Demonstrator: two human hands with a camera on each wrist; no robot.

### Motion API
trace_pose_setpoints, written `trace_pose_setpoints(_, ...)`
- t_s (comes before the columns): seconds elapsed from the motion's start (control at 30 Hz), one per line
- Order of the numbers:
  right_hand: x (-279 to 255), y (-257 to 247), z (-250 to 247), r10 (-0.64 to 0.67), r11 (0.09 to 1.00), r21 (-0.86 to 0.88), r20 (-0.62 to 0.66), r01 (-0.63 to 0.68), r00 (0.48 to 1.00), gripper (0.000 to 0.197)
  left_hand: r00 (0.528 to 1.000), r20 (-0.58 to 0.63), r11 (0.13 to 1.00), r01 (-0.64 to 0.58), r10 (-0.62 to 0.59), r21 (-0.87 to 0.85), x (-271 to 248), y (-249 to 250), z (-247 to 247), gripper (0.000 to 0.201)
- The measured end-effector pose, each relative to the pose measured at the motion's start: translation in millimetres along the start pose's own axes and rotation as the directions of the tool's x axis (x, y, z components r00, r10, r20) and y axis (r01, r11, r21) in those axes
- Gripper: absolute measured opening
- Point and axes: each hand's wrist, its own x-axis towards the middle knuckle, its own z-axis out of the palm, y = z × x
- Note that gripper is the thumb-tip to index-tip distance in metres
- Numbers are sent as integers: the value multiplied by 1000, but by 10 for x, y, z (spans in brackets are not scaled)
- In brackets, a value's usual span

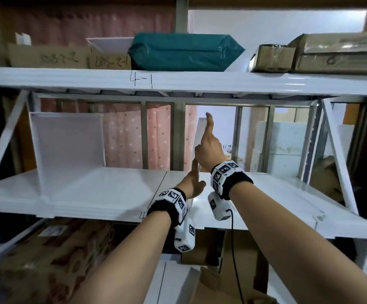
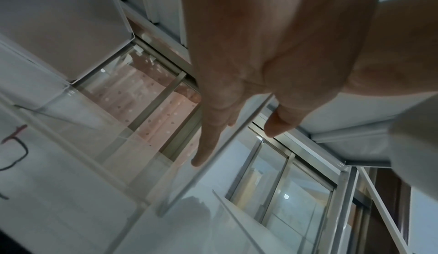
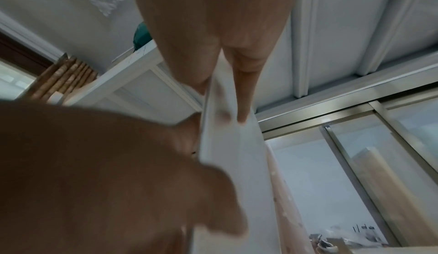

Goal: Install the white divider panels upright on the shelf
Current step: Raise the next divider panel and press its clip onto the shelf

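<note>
One white divider panel point(image 1: 68, 141) point(image 2: 59, 24) stands upright at the left of the white shelf point(image 1: 103, 194). A second divider panel point(image 1: 200, 130) point(image 2: 213, 158) point(image 3: 237, 164) stands upright and edge-on at the shelf's middle. My left hand point(image 1: 196, 178) point(image 2: 234, 145) holds its lower part, with the index finger on one face and the thumb on the other. My right hand point(image 1: 204, 137) point(image 3: 220, 104) holds it higher up, thumb stretched upward along the right face and fingers on the left face. The panel's foot is hidden behind my hands.
The upper shelf, marked "4-1", carries a green package point(image 1: 184, 51) and cardboard boxes point(image 1: 331, 55). White diagonal braces point(image 1: 338, 156) frame both shelf ends. Pale foam boxes point(image 1: 287, 145) stand behind at the right. Cardboard boxes point(image 1: 57, 249) lie below the shelf.
</note>
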Motion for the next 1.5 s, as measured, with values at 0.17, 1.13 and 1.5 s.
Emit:
trace_pose_setpoints(0.17,-83,-73,9,-7,996,-83,115,16,993,118,998,6,998,58,-58,1,-244,7,-25,83)
trace_pose_setpoints(1.13,82,-62,-112,-11,1000,0,87,11,996,107,983,-7,956,-181,185,-229,-295,-197,-45,96)
trace_pose_setpoints(1.5,168,-64,-39,-60,997,-48,115,66,992,108,995,-74,979,-81,68,-187,-176,-193,18,76)
